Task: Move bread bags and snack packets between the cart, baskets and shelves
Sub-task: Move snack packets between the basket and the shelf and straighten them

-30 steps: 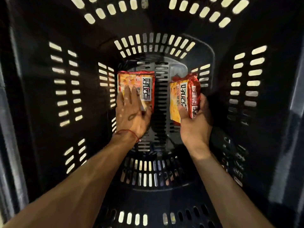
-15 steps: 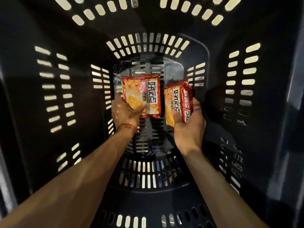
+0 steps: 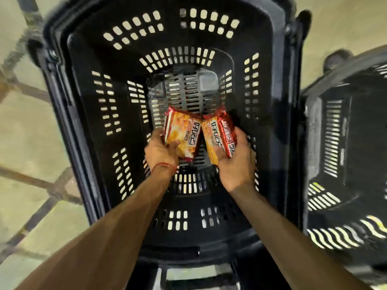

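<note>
I look straight down into a deep black slotted basket (image 3: 88, 114). My left hand (image 3: 160, 152), with a red thread on the wrist, grips an orange and red snack packet (image 3: 184, 130) by its lower left corner. My right hand (image 3: 236, 162) grips a second packet (image 3: 219, 135) of the same kind, tilted on its edge. Both packets hang side by side inside the basket, above its grey slotted floor (image 3: 188, 91), their top corners almost touching.
A second black slotted basket (image 3: 343, 143) stands close on the right. Pale tiled floor (image 3: 27, 143) with dark joints lies to the left. The basket's rim and handle pivots (image 3: 293, 28) frame the opening.
Both hands have risen with their packets from the basket's bottom. My left hand went from lying flat on its packet to gripping it. The view has pulled back, showing the rim and floor.
</note>
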